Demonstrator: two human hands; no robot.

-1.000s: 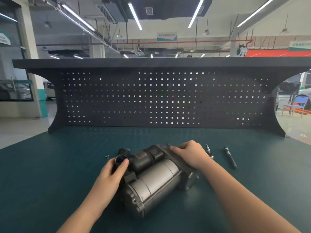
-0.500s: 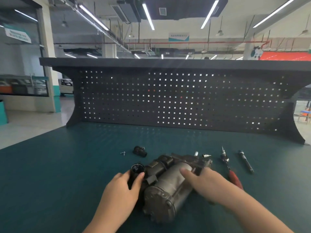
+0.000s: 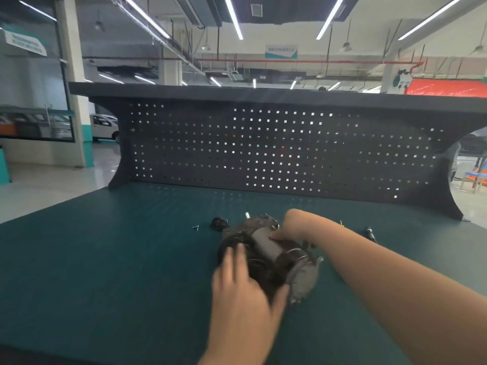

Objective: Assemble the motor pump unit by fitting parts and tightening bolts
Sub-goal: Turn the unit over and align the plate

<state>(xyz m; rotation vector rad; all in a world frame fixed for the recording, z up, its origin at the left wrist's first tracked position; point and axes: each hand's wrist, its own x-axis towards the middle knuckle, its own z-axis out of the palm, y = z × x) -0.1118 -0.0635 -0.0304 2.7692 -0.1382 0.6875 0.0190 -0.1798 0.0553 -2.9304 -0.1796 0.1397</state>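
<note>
Left hand (image 3: 243, 288) lies on the near-left end of the motor pump unit (image 3: 274, 256), fingers spread over the dark housing and thumb wrapped round its near edge; grasping the unit, though motion blur softens the finger detail. Right hand (image 3: 286, 234) reaches in from the right with the wrist bent, fingertips pressed on the grey cylinder at the top of the unit; most of this hand is hidden behind its own forearm, so cannot tell whether it is clenched round the part or only pressing. The unit sits on the green tabletop (image 3: 105, 259), near the middle, lying at an angle, with a grey metal end plate facing near-right. Just far-left of the unit: a small black part (image 3: 218, 223), apart from it. Further left again: a small screw (image 3: 195, 227), alone on the mat. Right of the right forearm: a dark rod-shaped tool (image 3: 370, 234), partly hidden by the arm. Behind the work area stands a black pegboard (image 3: 263, 148) along the far edge of the tabletop, with a shelf across its top.
</note>
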